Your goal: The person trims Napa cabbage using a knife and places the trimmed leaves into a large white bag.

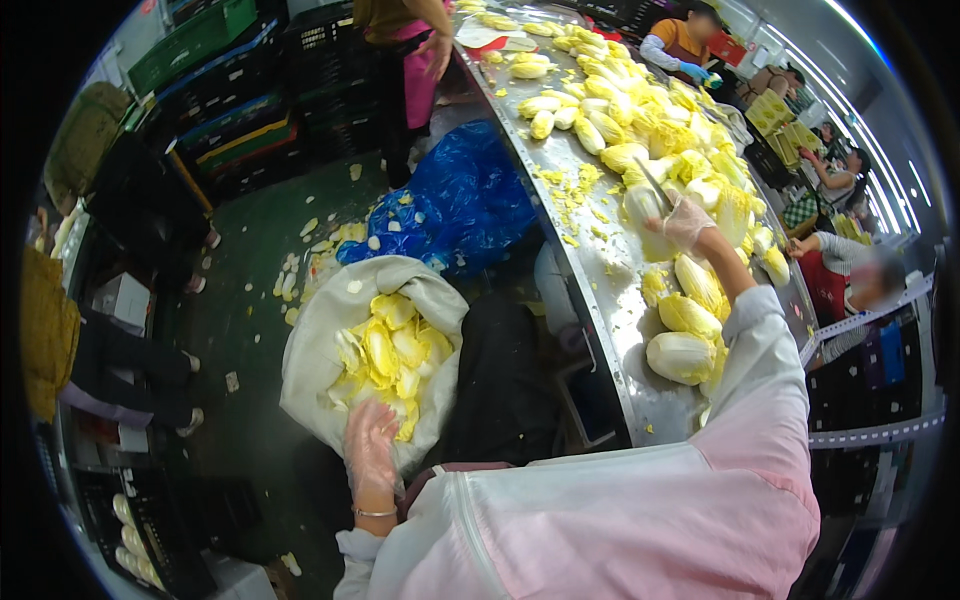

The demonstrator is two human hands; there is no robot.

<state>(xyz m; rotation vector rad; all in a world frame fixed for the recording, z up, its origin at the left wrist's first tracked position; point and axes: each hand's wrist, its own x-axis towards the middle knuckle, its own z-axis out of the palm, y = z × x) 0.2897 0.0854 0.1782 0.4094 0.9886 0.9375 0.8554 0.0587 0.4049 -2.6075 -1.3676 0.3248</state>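
My right hand, in a clear plastic glove, grips a knife above the metal table. The blade points away from me, across a blurred, pale napa cabbage. Close to my right forearm lie several more whole napa cabbages. My left hand, also gloved, hangs over the near rim of a whitish woven sack. It appears to hold nothing. Loose yellow cabbage leaves fill the sack's mouth, just beyond the fingers.
A large cabbage pile covers the table's far part, with leaf scraps beside it. Blue plastic sheeting lies beyond the sack. Trimmings litter the green floor. Stacked crates stand left. Co-workers are around the table.
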